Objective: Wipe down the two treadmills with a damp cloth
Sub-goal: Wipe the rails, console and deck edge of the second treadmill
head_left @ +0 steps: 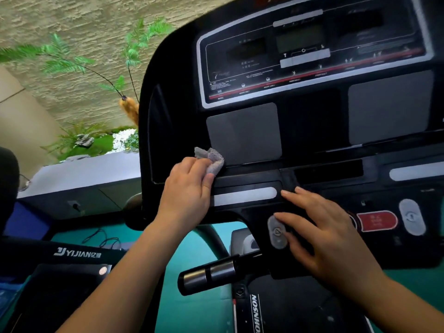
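A black treadmill console (310, 131) with a display panel and two grey pads fills the upper right. My left hand (189, 188) grips a small grey cloth (212, 159) and presses it against the console beside the lower left corner of the left grey pad. My right hand (322, 229) lies flat, fingers spread, on the lower console beside an oval grey button. A second black treadmill (72, 258), marked YIJIAN, stands at the lower left.
A black and silver handlebar grip (211, 272) juts out below the console. A red stop button (376, 221) sits right of my right hand. Green floor shows beneath. A grey ledge (84, 174), ferns and a textured wall lie at the left.
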`<state>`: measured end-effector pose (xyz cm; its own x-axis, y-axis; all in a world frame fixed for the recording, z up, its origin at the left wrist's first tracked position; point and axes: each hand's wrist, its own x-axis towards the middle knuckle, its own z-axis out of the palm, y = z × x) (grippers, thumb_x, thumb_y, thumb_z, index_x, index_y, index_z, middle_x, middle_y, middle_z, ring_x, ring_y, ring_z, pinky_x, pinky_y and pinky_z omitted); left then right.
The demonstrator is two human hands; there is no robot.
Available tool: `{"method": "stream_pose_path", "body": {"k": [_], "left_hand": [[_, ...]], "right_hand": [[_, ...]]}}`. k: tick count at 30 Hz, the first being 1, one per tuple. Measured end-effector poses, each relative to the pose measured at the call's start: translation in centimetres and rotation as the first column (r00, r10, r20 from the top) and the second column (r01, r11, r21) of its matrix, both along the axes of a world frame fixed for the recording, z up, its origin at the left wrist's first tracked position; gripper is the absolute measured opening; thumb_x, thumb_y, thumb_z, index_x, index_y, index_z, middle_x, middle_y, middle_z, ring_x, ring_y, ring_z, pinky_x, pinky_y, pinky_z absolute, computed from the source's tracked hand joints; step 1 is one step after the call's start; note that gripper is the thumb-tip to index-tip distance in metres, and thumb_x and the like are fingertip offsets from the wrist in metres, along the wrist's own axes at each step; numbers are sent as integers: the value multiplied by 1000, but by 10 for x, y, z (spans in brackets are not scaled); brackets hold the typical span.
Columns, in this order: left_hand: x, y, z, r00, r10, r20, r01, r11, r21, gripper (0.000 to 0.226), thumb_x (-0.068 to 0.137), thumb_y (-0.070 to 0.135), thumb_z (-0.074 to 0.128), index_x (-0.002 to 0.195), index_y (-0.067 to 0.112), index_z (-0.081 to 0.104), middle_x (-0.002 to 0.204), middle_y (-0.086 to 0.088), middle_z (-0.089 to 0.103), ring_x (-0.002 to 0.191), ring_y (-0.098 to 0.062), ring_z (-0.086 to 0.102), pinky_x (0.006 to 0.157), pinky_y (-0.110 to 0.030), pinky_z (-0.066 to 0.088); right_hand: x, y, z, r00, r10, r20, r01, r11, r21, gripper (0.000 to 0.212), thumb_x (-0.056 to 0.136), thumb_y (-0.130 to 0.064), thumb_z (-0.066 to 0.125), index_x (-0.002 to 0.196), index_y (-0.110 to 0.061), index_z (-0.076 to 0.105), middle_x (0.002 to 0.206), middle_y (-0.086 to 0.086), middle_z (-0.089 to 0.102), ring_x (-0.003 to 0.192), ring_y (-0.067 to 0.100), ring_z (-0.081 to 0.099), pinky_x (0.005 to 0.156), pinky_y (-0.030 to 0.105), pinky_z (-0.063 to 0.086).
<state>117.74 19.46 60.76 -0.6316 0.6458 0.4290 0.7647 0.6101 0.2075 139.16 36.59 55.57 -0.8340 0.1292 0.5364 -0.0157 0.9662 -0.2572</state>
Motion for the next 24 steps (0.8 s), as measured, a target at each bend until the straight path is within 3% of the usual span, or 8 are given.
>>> {"method": "stream_pose_path", "body": {"k": [4, 10, 16, 20, 24], "left_hand": [[8, 19, 4, 992, -124, -17, 123, 992, -37, 44, 95, 39, 33, 120, 13, 59, 116, -6, 57, 104, -28, 49, 94, -37, 38], [24, 50, 13, 965, -261, 6, 259, 954, -154, 50, 95, 42, 27, 129, 16, 53, 123, -3, 54, 113, -26, 47, 101, -34, 34], [34, 81, 27, 895, -422, 146, 443, 880, -171, 48, 96, 36, 32, 137, 19, 49, 126, -3, 52, 117, -20, 42, 101, -23, 25], [40, 111, 35, 807, -532, 257, 576, 804, -145, 48, 95, 32, 35, 137, 18, 51, 127, -5, 53, 120, -22, 46, 105, -31, 31], [51, 144, 43, 744, -578, 335, 647, 748, -147, 51, 91, 29, 34, 137, 14, 51, 125, -10, 53, 121, -22, 46, 105, -29, 31]], "right_hand": [[2, -1, -1, 1000, -11, 7, 11, 1000, -9, 34, 87, -31, 55, 118, -22, 65, 144, 0, 47, 137, 19, 39, 109, 36, 30], [2, 0, -2, 1000, -3, -4, 3, 1000, -5, 32, 88, -28, 60, 119, -22, 64, 144, 2, 47, 137, 20, 39, 108, 39, 35], [6, -1, -6, 1000, -7, -14, 7, 1000, 1, 33, 89, -26, 59, 121, -21, 63, 145, 4, 47, 138, 21, 37, 109, 40, 37], [6, -2, -7, 999, -14, -34, 14, 1000, 12, 32, 87, -25, 60, 118, -20, 64, 143, 6, 49, 137, 24, 40, 108, 42, 37], [5, -3, -9, 998, -18, -68, 19, 1000, 8, 30, 87, -23, 59, 116, -19, 66, 141, 6, 52, 134, 26, 44, 108, 42, 38]]}}
